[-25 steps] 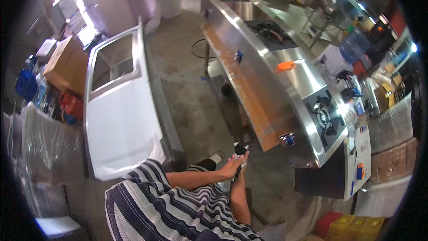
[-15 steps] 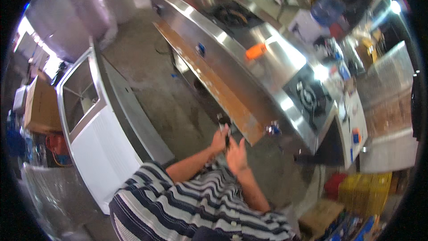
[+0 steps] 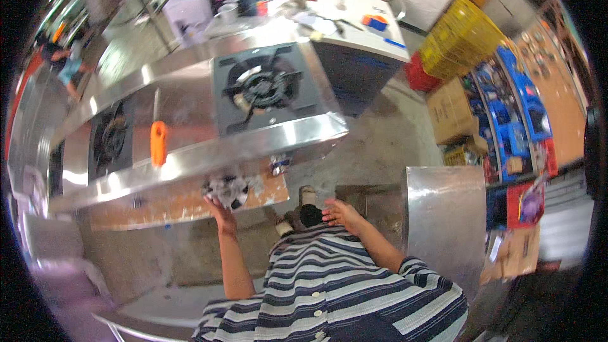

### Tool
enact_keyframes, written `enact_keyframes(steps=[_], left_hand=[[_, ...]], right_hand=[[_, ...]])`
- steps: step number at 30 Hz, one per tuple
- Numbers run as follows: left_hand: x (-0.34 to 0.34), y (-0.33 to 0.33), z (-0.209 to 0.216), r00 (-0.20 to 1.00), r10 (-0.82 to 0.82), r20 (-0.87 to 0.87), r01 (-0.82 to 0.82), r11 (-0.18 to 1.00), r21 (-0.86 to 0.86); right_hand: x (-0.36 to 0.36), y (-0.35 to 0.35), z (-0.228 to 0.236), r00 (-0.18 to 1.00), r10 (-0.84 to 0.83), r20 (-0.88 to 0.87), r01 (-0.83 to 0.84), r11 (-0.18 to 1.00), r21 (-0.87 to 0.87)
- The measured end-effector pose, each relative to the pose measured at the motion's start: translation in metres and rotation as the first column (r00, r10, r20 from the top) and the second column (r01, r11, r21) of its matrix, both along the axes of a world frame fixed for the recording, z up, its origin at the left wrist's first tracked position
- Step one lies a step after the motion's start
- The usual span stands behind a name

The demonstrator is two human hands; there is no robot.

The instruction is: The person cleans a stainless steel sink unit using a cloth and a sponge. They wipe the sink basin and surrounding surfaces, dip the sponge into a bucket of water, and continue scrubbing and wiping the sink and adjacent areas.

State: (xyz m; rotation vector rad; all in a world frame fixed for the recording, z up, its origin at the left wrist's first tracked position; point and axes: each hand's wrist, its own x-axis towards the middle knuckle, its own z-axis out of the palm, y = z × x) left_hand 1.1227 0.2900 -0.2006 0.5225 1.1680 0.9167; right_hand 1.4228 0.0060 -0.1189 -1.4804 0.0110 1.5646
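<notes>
My left hand (image 3: 221, 214) reaches up to the stove counter's front, its fingers around the lower edge of a blurred grey-and-black crumpled thing (image 3: 229, 191) whose kind I cannot make out. That thing is in front of a brown board (image 3: 266, 191) below the steel counter (image 3: 253, 137). My right hand (image 3: 344, 214) hangs before my shirt, fingers apart, holding nothing. Up on the counter rests an orange-handled screwdriver (image 3: 159, 144), its shaft pointing away, left of a black gas burner (image 3: 263, 85). A shiny wrapped knob (image 3: 280, 164) sits on the counter's front, right of my left hand.
A second burner (image 3: 113, 139) is farther left. Behind stands a white table (image 3: 364, 35) with tools and small items. At the right are a yellow crate (image 3: 459, 38), cardboard boxes (image 3: 451, 104), blue bins (image 3: 516, 138) and a steel sheet (image 3: 443, 215) close to my right arm.
My view has swung right, toward the counter's end. My hands, close together around a small dark thing before, are now apart; the left is at the counter front, the right is empty.
</notes>
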Motion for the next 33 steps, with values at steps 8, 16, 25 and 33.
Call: enact_keyframes(steps=[8,16,25,33], left_hand=[[0.019,-0.037,-0.035,0.553,0.175,-0.815,0.393,0.807,0.44],[0.159,-0.126,-0.048,-0.144,-0.612,-0.778,0.946,0.144,-0.289],[0.431,-0.099,0.04,0.032,-0.79,-0.612,0.997,-0.019,0.077],[0.731,-0.078,0.226,-0.186,-0.809,-0.557,0.981,-0.119,-0.155]], right_hand=[[0.061,-0.05,-0.02,0.911,-0.406,0.069,0.406,0.914,0.022],[0.225,-0.066,-0.05,0.881,-0.39,0.269,0.384,0.92,0.075],[0.44,-0.114,-0.024,0.773,-0.502,0.388,0.49,0.861,0.137],[0.568,-0.161,-0.038,0.482,-0.803,0.351,0.822,0.553,0.137]])
